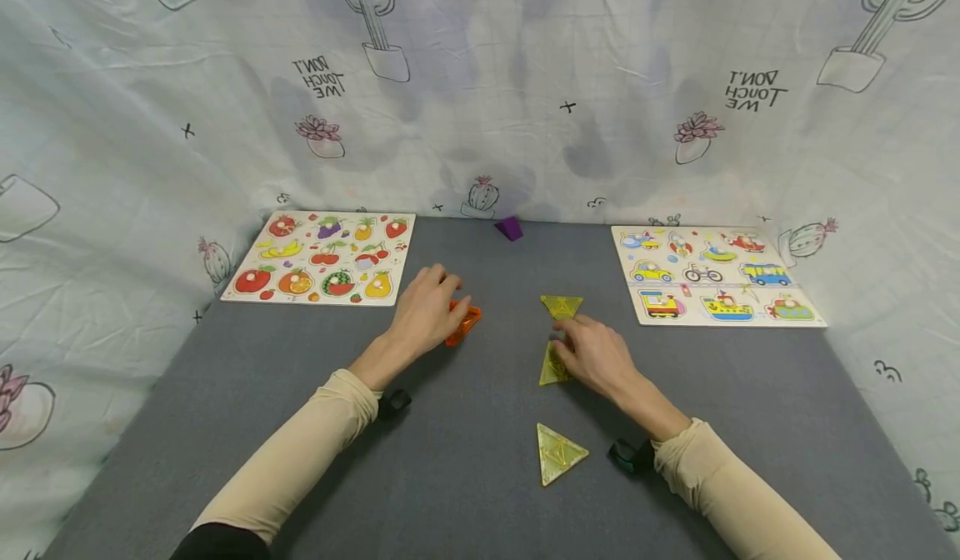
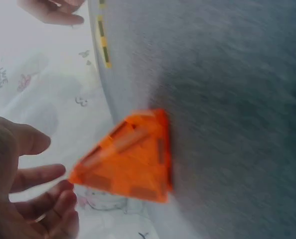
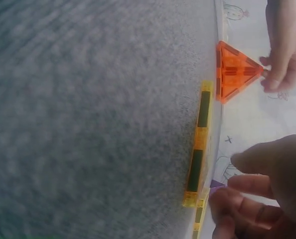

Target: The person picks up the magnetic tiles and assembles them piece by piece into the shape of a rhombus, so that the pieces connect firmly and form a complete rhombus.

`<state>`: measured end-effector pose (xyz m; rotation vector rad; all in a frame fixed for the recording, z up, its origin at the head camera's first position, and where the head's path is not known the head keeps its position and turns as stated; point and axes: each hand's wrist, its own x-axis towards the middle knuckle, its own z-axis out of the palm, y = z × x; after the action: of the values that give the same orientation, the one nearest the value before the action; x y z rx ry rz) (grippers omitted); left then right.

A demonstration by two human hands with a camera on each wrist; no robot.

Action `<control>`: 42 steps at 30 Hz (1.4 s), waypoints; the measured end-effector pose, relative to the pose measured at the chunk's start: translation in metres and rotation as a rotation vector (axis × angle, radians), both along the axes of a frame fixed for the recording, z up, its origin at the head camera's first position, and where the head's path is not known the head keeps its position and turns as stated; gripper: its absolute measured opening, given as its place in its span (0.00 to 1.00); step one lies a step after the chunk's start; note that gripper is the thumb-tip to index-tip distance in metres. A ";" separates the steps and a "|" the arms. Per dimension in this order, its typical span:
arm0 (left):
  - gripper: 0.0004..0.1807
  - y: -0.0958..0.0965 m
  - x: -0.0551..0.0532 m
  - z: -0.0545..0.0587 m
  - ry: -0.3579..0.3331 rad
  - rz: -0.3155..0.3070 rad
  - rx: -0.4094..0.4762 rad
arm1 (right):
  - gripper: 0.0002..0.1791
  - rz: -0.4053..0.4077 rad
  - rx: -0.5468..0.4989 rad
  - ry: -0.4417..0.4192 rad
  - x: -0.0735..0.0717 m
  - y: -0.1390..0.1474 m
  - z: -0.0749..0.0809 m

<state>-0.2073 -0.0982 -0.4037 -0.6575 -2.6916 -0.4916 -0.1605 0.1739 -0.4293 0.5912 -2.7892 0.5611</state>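
Observation:
An orange pyramid of magnetic tiles [image 2: 133, 159] stands on the grey table. My left hand [image 1: 429, 310] is at its top; in the left wrist view a fingertip is close to or touching the tip, and the thumb is apart. Yellow triangular magnetic tiles lie flat in a column: a far one [image 1: 562, 306], a middle one [image 1: 553, 367] partly covered by my hand, and a near one [image 1: 558, 455]. My right hand [image 1: 596, 353] hovers over the middle one with loosely bent fingers and nothing in them. Contact with the tile cannot be made out.
A purple pyramid [image 1: 511, 227] sits at the table's back edge. To the left lies a fruit picture board [image 1: 315, 257], to the right a vehicle picture board [image 1: 712, 275]. A printed cloth [image 1: 480, 85] hangs behind the table [image 1: 465, 477].

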 end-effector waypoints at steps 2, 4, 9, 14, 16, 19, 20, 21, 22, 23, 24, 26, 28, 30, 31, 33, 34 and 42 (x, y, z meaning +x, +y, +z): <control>0.12 0.007 0.000 0.004 0.030 -0.052 0.002 | 0.18 -0.021 0.021 -0.030 0.001 0.000 0.001; 0.11 0.015 -0.001 0.006 0.043 -0.111 -0.011 | 0.22 -0.041 0.054 -0.063 0.002 -0.001 0.001; 0.12 0.043 0.000 0.001 0.024 -0.246 -0.113 | 0.27 -0.067 0.119 -0.132 0.005 -0.004 -0.001; 0.17 0.071 0.002 -0.011 -0.092 -0.305 -0.260 | 0.26 -0.058 0.142 -0.143 0.007 -0.006 -0.002; 0.19 0.079 0.003 -0.015 -0.135 -0.309 -0.323 | 0.27 -0.054 0.147 -0.145 0.008 -0.007 -0.001; 0.23 0.090 0.002 -0.019 -0.177 -0.312 -0.402 | 0.28 -0.053 0.157 -0.147 0.009 -0.007 0.000; 0.24 0.093 0.001 -0.019 -0.189 -0.312 -0.430 | 0.28 -0.053 0.160 -0.148 0.009 -0.007 0.000; 0.25 0.096 0.000 -0.020 -0.197 -0.313 -0.456 | 0.28 -0.055 0.162 -0.147 0.009 -0.007 0.000; 0.26 0.099 -0.001 -0.020 -0.208 -0.314 -0.478 | 0.28 -0.057 0.164 -0.147 0.010 -0.007 0.001; 0.27 0.101 -0.001 -0.020 -0.221 -0.316 -0.498 | 0.28 -0.061 0.167 -0.145 0.010 -0.006 0.001; 0.28 0.103 -0.002 -0.020 -0.230 -0.319 -0.516 | 0.27 -0.065 0.172 -0.143 0.010 -0.006 0.001; 0.29 0.107 -0.004 -0.021 -0.250 -0.323 -0.547 | 0.26 -0.072 0.177 -0.142 0.011 -0.005 0.001; 0.30 0.109 -0.005 -0.022 -0.273 -0.321 -0.571 | 0.24 -0.076 0.180 -0.143 0.011 -0.004 0.001; 0.30 0.108 -0.006 -0.024 -0.294 -0.314 -0.586 | 0.23 -0.078 0.183 -0.144 0.012 -0.004 0.002; 0.30 0.108 -0.006 -0.024 -0.305 -0.311 -0.589 | 0.22 -0.082 0.182 -0.147 0.012 -0.005 0.002; 0.29 0.106 -0.006 -0.025 -0.319 -0.303 -0.591 | 0.21 -0.096 0.186 -0.155 0.012 -0.004 0.003; 0.29 0.106 -0.006 -0.025 -0.324 -0.299 -0.587 | 0.21 -0.105 0.189 -0.161 0.011 -0.004 0.004; 0.19 0.101 0.001 -0.016 -0.265 -0.289 -0.538 | 0.18 -0.143 0.200 -0.151 0.005 0.002 0.007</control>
<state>-0.2066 0.0033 -0.4193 -1.2118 -3.0129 0.1078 -0.1550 0.1759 -0.4221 0.3967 -3.0230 0.3123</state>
